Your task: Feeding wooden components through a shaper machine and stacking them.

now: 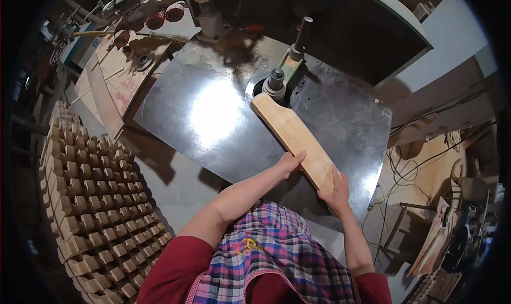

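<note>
**While both hands grip it: pale wooden board (299,139) at a spindle (275,80)**

Where the metal tabletop (170,112) carries the machine, one shaped plank, its far end narrowed by a curved shoulder, lies slantwise, that end just beside the spindle (whether the two touch cannot be told).

Left hand (290,163): closed around the plank's left edge, thumb laid on the upper face, other fingers mostly hidden.

Right hand (336,193): closed around the near right corner, fingers (335,175) along the right edge, no gap visible between grip and wood.

Machine fittings: stepped spindle with stacked collars, set in a dark round opening; green bracket (290,68) behind it, bearing an upright dark rod (304,34).

Surroundings: large stack of shaped wooden pieces (101,203), left of the person; loose cables (400,172), right; plaid apron (266,230) over dark red sleeves (170,269).
</note>
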A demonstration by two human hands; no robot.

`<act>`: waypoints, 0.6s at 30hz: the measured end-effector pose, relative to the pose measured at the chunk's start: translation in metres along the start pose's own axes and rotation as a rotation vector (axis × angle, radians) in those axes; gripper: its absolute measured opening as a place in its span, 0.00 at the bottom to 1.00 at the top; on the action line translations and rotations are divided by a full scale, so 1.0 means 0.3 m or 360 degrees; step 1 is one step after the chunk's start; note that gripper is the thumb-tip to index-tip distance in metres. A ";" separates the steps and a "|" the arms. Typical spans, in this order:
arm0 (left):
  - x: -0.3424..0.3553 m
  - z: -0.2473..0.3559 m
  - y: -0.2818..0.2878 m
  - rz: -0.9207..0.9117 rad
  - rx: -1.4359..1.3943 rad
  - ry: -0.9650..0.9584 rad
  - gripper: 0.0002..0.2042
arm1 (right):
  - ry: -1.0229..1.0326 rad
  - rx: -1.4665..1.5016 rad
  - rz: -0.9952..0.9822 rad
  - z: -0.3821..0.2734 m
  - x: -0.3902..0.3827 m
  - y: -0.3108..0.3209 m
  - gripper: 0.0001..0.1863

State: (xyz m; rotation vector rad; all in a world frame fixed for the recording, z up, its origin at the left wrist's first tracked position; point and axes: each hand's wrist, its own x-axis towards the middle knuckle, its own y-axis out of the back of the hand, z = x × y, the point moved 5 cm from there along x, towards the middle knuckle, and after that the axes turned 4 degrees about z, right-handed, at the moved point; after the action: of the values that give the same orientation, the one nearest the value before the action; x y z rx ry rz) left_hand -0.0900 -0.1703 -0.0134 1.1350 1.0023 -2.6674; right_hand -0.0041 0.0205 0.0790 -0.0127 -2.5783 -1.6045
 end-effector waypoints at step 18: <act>0.072 0.210 0.192 0.0046 -0.0140 -0.0061 0.18 | -0.0123 -0.0316 0.0304 -0.191 0.157 -0.149 0.39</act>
State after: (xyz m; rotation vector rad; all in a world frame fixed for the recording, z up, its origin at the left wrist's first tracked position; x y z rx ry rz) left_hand -0.1269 -0.2491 -0.0267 1.0687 1.0762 -2.5848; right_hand -0.0490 -0.0527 0.0686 -0.3327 -2.3744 -1.8094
